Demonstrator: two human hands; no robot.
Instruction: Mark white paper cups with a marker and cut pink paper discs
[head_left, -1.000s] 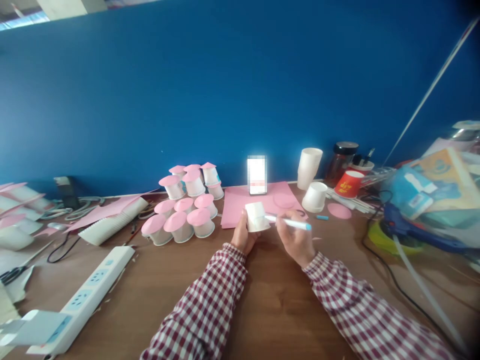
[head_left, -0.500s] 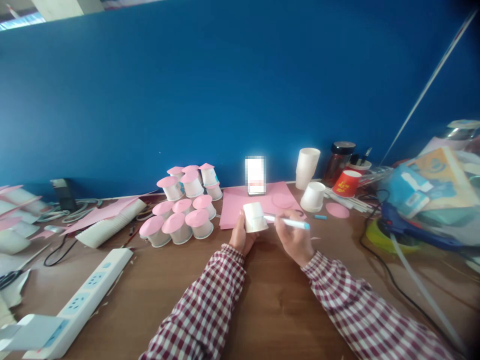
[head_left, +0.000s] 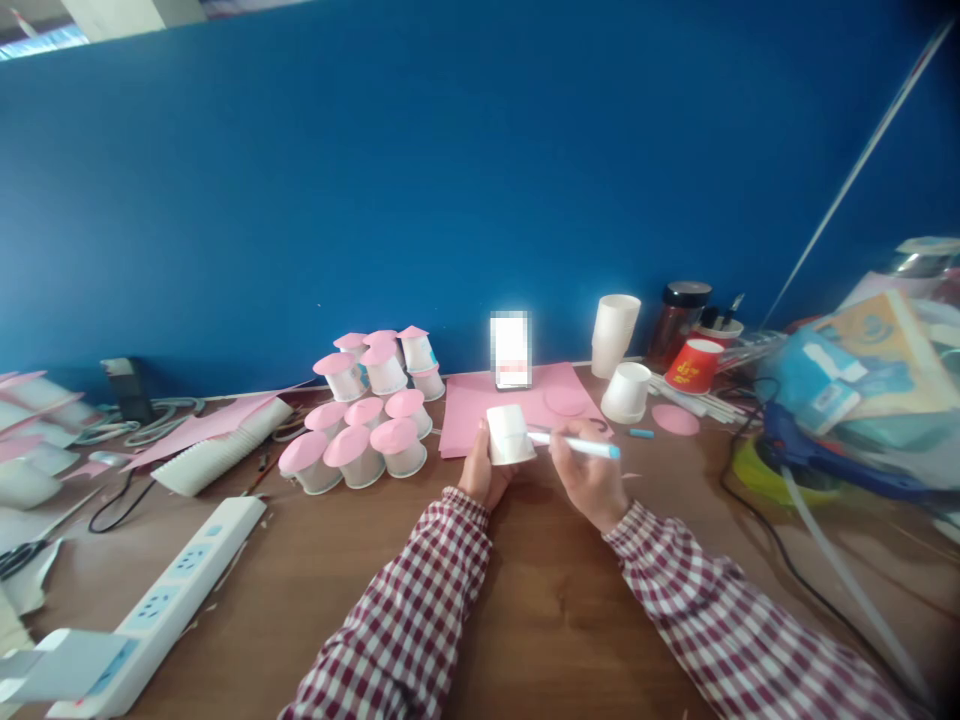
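A white paper cup [head_left: 508, 432] is upside down and slightly tilted in my left hand [head_left: 480, 473], whose fingers are wrapped round its left side and underneath. My right hand [head_left: 586, 480] grips a white felt-tip pen with a light-blue end [head_left: 592, 447]. Its tip points left and meets the cup's side, where a faint line shows. On the table to the right lies a small blue pen cap [head_left: 641, 433]. Behind the hands are pink paper sheets [head_left: 465, 410] with a phone [head_left: 512, 350] standing on them, its screen blurred out.
Several white cups with pink cone tops [head_left: 356, 455] stand at left. A white cup [head_left: 626, 393], a cup stack [head_left: 615, 335], a red cup [head_left: 694, 367] and a pink disc [head_left: 675, 420] are at right. A power strip [head_left: 172, 590] and a blue glue gun [head_left: 832, 465] flank my arms.
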